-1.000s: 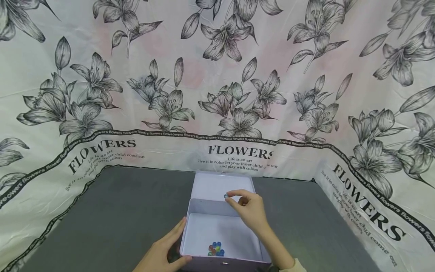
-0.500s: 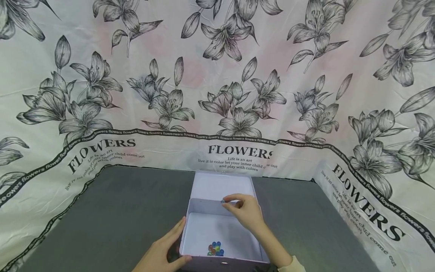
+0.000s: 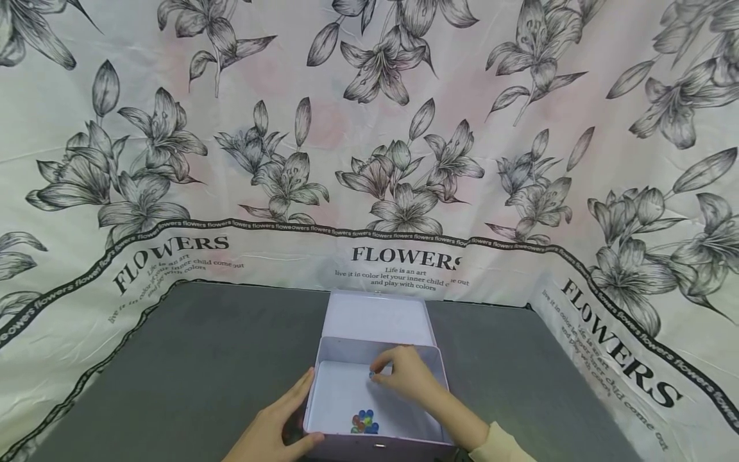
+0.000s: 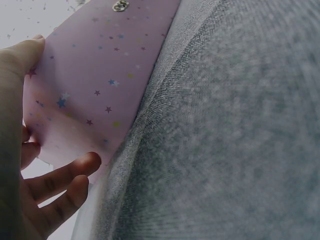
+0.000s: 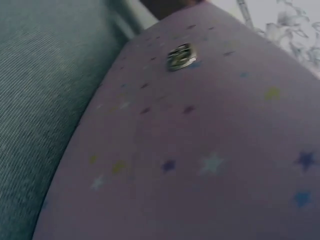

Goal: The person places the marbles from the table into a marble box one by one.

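My right hand (image 3: 407, 374) pinches a small blue marble (image 3: 371, 375) between thumb and index finger, over the inside of an open hinged box (image 3: 340, 391). Several coloured marbles (image 3: 365, 421), blue, orange, green and yellow, sit clustered on the white floor of the box near its front wall. With fairly straight fingers along the left side and the thumb at the front corner, my left hand (image 3: 277, 420) rests against the box. The wrist views show the lilac outer wall (image 4: 95, 75) with printed stars and a metal clasp (image 5: 181, 57). The right hand does not show in the right wrist view.
The box's lid (image 3: 378, 317) lies tilted back behind it. A dark grey cloth (image 3: 231, 346) covers the table on both sides. Flower-printed white fabric (image 3: 288, 256) hangs behind and at both sides.
My right hand has come down and toward me with the marble, from over the lid to inside the box. The left hand stays at the box's front left corner.
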Available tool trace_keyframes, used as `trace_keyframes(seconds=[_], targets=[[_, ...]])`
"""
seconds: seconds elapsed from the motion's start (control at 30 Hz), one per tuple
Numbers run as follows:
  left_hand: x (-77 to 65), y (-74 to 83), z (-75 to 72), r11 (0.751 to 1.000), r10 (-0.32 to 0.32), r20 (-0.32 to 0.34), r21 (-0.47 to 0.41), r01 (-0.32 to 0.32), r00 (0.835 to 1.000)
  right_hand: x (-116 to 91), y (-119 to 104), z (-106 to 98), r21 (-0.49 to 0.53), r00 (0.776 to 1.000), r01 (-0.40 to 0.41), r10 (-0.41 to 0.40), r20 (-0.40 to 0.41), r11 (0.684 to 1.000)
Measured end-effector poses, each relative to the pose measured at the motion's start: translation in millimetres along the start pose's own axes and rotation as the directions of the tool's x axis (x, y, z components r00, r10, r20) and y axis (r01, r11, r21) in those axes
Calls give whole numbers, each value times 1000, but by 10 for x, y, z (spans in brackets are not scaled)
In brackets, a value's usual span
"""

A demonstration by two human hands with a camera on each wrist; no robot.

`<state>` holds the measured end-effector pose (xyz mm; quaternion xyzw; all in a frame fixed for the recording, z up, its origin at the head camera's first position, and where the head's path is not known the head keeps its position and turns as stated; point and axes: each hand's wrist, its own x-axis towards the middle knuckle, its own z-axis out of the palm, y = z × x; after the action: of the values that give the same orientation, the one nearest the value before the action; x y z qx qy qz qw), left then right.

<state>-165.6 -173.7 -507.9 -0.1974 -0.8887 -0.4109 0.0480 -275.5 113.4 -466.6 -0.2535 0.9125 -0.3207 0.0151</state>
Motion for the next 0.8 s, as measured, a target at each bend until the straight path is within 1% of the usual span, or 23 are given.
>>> trace_keyframes(seconds=[0.2,0.4,0.57,0.8], targets=[[5,-10,-12,1000,-4,-2,1,4,1000,2,-31,48,-90,999,35,-32,30,995],[2,-8,-24,1000,-21,4,-1,21,1000,1,-41,72,-114,996,73,-66,57,991],[2,-11,-23,1000,-19,9,-1,19,1000,-11,-47,34,-81,998,65,-63,29,995],[4,-20,-3,1000,-15,6,3,15,1000,-57,-85,-74,27,997,-3,5,-72,1000]])
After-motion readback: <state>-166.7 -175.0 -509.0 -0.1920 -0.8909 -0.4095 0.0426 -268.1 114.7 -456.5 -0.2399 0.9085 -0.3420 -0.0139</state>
